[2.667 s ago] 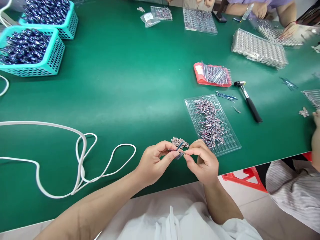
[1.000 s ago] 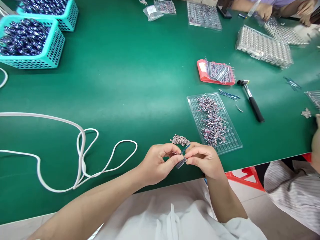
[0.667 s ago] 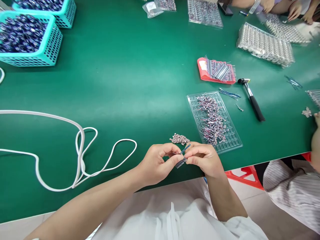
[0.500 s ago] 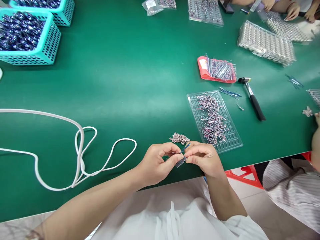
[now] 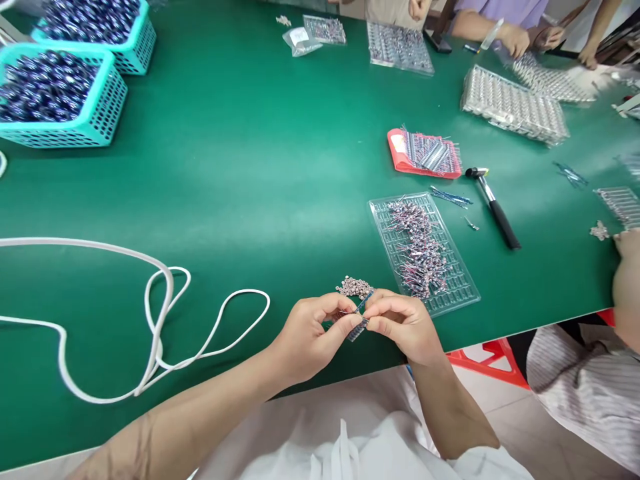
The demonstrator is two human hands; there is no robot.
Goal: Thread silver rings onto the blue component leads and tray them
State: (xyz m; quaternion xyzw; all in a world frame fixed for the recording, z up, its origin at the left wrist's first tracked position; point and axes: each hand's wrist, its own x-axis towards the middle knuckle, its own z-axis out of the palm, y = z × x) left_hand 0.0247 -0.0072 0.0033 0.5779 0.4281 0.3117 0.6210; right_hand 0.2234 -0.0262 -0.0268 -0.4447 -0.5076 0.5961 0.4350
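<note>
Close to the table's near edge, my left hand (image 5: 314, 337) pinches a dark blue strip of small wire-leaded parts (image 5: 357, 331) between thumb and fingers. From the other side, my right hand (image 5: 406, 328) grips the same strip, thumb and forefinger pressed together at its end. The fingers cover much of the strip. Just beyond the fingertips lies a small pile of round metallic pieces (image 5: 354, 287). Right of it, a clear plastic tray (image 5: 463, 288) carries a heap of loose parts with thin reddish wires (image 5: 420, 250).
A black-handled hammer (image 5: 500, 217), blue strips (image 5: 451, 197) and a red packet of parts (image 5: 400, 157) lie beyond the tray. White cable (image 5: 107, 245) loops at left, below turquoise baskets (image 5: 103, 113). Co-workers' hands (image 5: 515, 40) are at far right; another person's arm (image 5: 627, 287) is nearer.
The head view has shifted slightly, so the far items sit lower and more to the left in the picture. Both hands keep hold of the strip with hardly any visible movement.
</note>
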